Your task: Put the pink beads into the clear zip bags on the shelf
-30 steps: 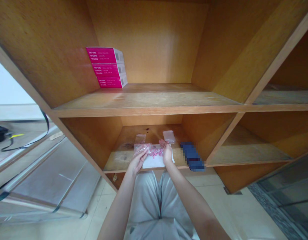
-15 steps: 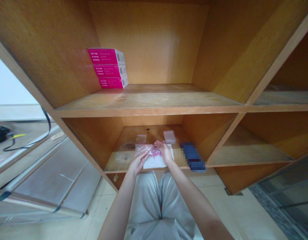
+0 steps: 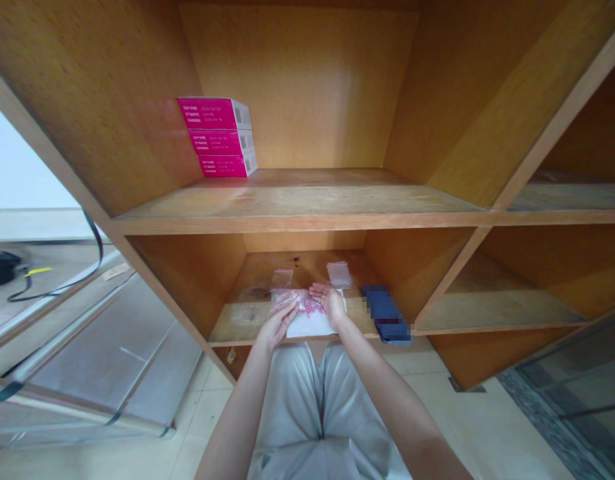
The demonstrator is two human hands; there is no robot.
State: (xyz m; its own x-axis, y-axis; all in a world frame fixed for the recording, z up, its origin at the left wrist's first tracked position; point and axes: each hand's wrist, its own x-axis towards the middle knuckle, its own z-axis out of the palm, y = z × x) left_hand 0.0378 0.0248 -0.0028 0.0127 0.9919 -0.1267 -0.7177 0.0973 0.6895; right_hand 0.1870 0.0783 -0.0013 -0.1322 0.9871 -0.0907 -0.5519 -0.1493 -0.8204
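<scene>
The person sits in front of a wooden shelf unit, and both hands work on the lower shelf [image 3: 247, 327], close to its front edge. The left hand [image 3: 277, 327] is at the left side of the work. Its grip is closed on a clear plastic bag [image 3: 287, 300], and the fingers pinch the bag near its edge. The right hand [image 3: 330, 300] is just beside it, with the palm turned down. Its grip is open and loose, it holds nothing that I can see, and the fingers are directly next to a small heap of pink beads [image 3: 313, 306]. The beads are too small to tell exactly what they are. They lie on a white paper sheet [image 3: 312, 325], between the two hands, and some are close to the mouth of the bag.

Two small clear bags are behind the hands, toward the back of the same shelf: one [image 3: 282, 279] on the left and one [image 3: 338, 274] on the right. They lie apart from each other. A dark blue object [image 3: 386, 313], blurred so that its kind cannot be told, lies at the front edge of this shelf, right of the paper. On the upper shelf [image 3: 307, 200], three pink boxes [image 3: 217, 137] are stacked against the left wall. The person's grey trousers [image 3: 297, 400] show below the shelf.
</scene>
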